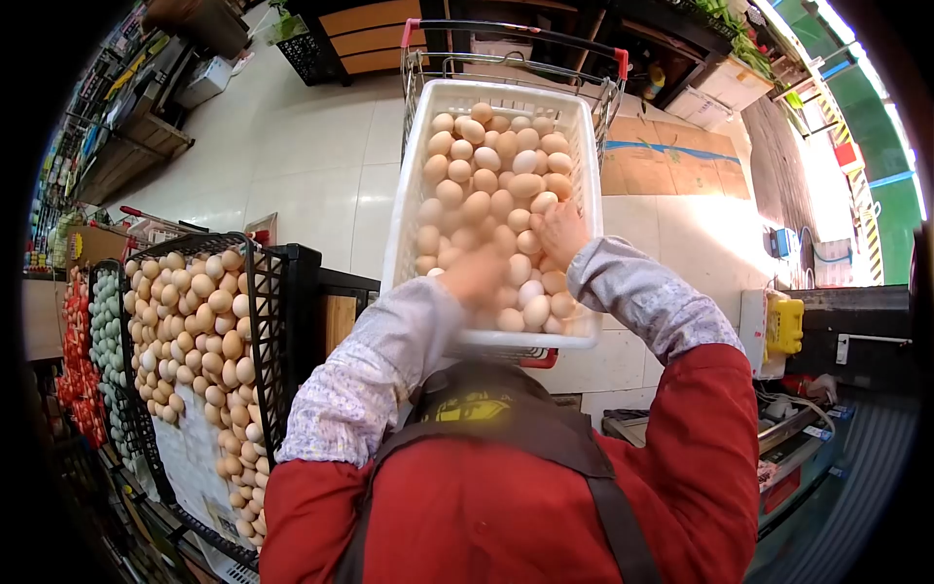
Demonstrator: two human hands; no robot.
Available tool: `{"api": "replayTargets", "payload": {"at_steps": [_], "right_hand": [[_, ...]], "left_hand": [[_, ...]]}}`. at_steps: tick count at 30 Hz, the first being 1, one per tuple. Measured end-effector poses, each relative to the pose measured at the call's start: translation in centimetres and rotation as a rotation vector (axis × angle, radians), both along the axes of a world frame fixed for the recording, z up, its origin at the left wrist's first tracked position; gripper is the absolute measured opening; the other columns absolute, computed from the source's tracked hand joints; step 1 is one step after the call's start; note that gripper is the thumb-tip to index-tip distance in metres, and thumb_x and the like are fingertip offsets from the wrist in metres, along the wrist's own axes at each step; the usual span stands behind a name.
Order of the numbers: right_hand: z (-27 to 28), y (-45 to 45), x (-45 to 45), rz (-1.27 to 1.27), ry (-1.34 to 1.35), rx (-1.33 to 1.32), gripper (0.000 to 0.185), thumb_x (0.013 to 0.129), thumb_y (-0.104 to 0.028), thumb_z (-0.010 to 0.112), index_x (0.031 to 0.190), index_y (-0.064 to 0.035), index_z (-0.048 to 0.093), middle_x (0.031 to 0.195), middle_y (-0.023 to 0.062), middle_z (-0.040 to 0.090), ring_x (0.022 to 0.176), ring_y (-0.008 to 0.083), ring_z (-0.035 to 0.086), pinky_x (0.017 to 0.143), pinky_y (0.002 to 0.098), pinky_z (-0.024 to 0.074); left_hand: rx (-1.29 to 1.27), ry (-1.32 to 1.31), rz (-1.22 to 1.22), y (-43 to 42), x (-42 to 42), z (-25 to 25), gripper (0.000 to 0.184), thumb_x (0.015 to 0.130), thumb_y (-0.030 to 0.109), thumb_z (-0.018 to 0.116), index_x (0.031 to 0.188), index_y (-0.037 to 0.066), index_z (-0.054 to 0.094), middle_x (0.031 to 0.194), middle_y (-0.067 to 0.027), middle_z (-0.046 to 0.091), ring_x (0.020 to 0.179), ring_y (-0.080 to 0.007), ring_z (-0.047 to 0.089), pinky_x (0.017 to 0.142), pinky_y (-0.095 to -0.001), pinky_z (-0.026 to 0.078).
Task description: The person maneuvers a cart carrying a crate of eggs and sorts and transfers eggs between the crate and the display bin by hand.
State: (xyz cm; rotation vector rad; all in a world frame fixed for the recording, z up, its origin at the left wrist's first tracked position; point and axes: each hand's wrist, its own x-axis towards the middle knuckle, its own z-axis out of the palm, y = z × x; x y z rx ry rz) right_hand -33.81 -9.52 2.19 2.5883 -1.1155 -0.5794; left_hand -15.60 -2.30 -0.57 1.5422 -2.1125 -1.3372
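Observation:
A white plastic crate (586, 127) filled with brown and cream eggs (477, 204) stands in front of me. My right hand (562, 236) reaches in at the crate's right side, its fingers curled down on the eggs, with a pale egg (544, 201) against the fingertips. Over the lower middle of the same eggs, my left hand (479, 280) is smeared by motion. Its fingers cannot be made out, nor whether it holds anything.
The crate rests on a metal shopping cart (413, 73). At my left is a black wire-sided bin (268, 321) of eggs, with greenish eggs (109, 341) and red-netted goods (80, 360) beyond. Flattened cardboard (671, 161) lies on the floor; a yellow-fronted device (783, 324) is at right.

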Motion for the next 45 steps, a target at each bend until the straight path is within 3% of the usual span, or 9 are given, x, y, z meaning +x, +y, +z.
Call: {"api": "replayTargets", "payload": {"at_steps": [10, 19, 22, 27, 31, 37, 41, 44, 45], "right_hand": [[0.6, 0.8, -0.1, -0.195, -0.411, 0.346, 0.036, 0.077, -0.02, 0.063, 0.107, -0.0037, 0.052, 0.112, 0.0236, 0.047, 0.096, 0.039, 0.058, 0.081, 0.0464, 0.0522], [0.3, 0.8, 1.2, -0.358, -0.326, 0.419, 0.064, 0.073, -0.044, 0.069, 0.116, 0.0013, 0.054, 0.122, 0.034, 0.041, 0.097, 0.0425, 0.06, 0.084, 0.0426, 0.0523], [-1.3, -0.5, 1.0, -0.393, -0.308, 0.418, 0.06, 0.072, -0.045, 0.069, 0.111, -0.0002, 0.06, 0.118, 0.0325, 0.047, 0.098, 0.0405, 0.06, 0.085, 0.0421, 0.0522], [-0.5, -1.2, 0.9, -0.413, -0.281, 0.533, 0.057, 0.073, -0.049, 0.059, 0.105, -0.0037, 0.067, 0.107, 0.0237, 0.061, 0.108, 0.0356, 0.055, 0.091, 0.0424, 0.0483], [-0.5, -1.5, 0.4, -0.361, -0.301, 0.576, 0.057, 0.073, -0.049, 0.054, 0.107, -0.0046, 0.067, 0.109, 0.0239, 0.061, 0.108, 0.0366, 0.055, 0.091, 0.0422, 0.0477], [-0.9, -1.2, 0.4, -0.418, -0.451, 0.55, 0.06, 0.072, -0.05, 0.059, 0.105, -0.0005, 0.066, 0.103, 0.0281, 0.061, 0.098, 0.0382, 0.059, 0.087, 0.0417, 0.049], [-2.9, -1.0, -0.5, -0.285, -0.662, 0.549, 0.057, 0.075, -0.05, 0.061, 0.098, 0.0016, 0.065, 0.097, 0.0222, 0.064, 0.08, 0.0306, 0.065, 0.067, 0.038, 0.055], [-1.4, -0.6, 0.2, -0.301, -0.718, 0.72, 0.051, 0.08, -0.049, 0.06, 0.099, -0.0016, 0.063, 0.092, 0.0147, 0.064, 0.068, 0.0224, 0.065, 0.053, 0.0322, 0.0546], [-0.7, -0.5, 0.6, -0.39, -0.773, 0.783, 0.051, 0.081, -0.048, 0.059, 0.105, -0.0034, 0.061, 0.093, 0.0136, 0.063, 0.069, 0.0215, 0.065, 0.054, 0.032, 0.0546]], "left_hand": [[0.1, -0.057, 0.026, -0.4, 0.0, -3.1, 0.034, 0.086, 0.018, 0.052, 0.114, -0.002, 0.053, 0.107, -0.0223, 0.062, 0.095, -0.0339, 0.062, 0.076, -0.0405, 0.051], [0.141, -0.098, -0.025, -0.1, 0.9, -1.5, 0.041, 0.087, 0.027, 0.054, 0.121, 0.003, 0.053, 0.111, -0.0219, 0.06, 0.102, -0.0344, 0.06, 0.084, -0.0411, 0.048], [-0.076, -0.381, -0.458, -0.3, 1.0, 1.8, 0.041, 0.084, 0.025, 0.06, 0.122, 0.01, 0.057, 0.108, -0.0206, 0.062, 0.101, -0.0339, 0.061, 0.084, -0.0406, 0.049], [-0.008, -0.207, -0.344, -0.1, 1.6, 0.9, 0.046, 0.076, 0.013, 0.068, 0.12, 0.015, 0.059, 0.103, -0.0185, 0.063, 0.097, -0.0345, 0.061, 0.08, -0.0423, 0.049], [-0.194, -0.213, -0.312, 1.0, 1.9, 1.4, 0.048, 0.074, 0.009, 0.069, 0.12, 0.017, 0.06, 0.101, -0.017, 0.062, 0.093, -0.0345, 0.061, 0.078, -0.0438, 0.049], [-0.025, -0.12, -0.255, 0.8, 1.8, 1.3, 0.049, 0.072, 0.011, 0.071, 0.119, 0.018, 0.06, 0.102, -0.0164, 0.061, 0.096, -0.0343, 0.06, 0.081, -0.0428, 0.048], [-0.002, -0.162, -0.249, 0.5, 1.3, -1.9, 0.045, 0.076, 0.014, 0.069, 0.119, 0.018, 0.06, 0.101, -0.0165, 0.061, 0.095, -0.0338, 0.061, 0.082, -0.042, 0.048], [0.104, 0.279, -0.012, 0.2, 0.7, -6.6, 0.042, 0.077, 0.018, 0.068, 0.118, 0.018, 0.061, 0.1, -0.0159, 0.061, 0.094, -0.0341, 0.061, 0.082, -0.0419, 0.048], [0.026, 0.164, -0.097, 0.1, 0.5, -5.7, 0.044, 0.075, 0.021, 0.069, 0.118, 0.018, 0.061, 0.101, -0.0156, 0.062, 0.095, -0.0332, 0.061, 0.083, -0.0415, 0.048]]}}
